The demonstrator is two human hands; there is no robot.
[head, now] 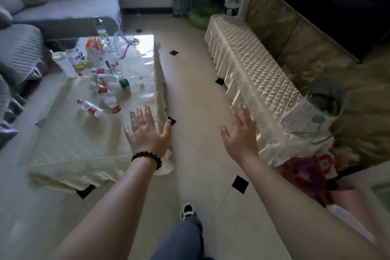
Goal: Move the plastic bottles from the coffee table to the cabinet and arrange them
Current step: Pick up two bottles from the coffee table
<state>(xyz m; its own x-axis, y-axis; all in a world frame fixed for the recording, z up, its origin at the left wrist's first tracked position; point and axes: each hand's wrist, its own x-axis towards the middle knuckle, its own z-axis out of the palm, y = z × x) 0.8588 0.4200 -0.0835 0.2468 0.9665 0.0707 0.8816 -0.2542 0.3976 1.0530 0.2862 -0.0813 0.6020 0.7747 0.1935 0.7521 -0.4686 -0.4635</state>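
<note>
Left grip (pixel 145 131) and right grip (pixel 240 133): released, fingers spread, holding nothing; clear plastic red-capped bottles (pixel 101 99) scattered on cream-clothed table (pixel 84 150); cream-covered cabinet (pixel 253 65) right

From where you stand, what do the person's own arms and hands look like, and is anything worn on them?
Both forearms are bare, with no sleeves in view and no gloves. The left hand has a bracelet of dark round beads around its wrist. The right hand wears nothing: no ring, watch or band shows on it. The fingernails look short and unpainted, though the picture is a little soft.
</note>
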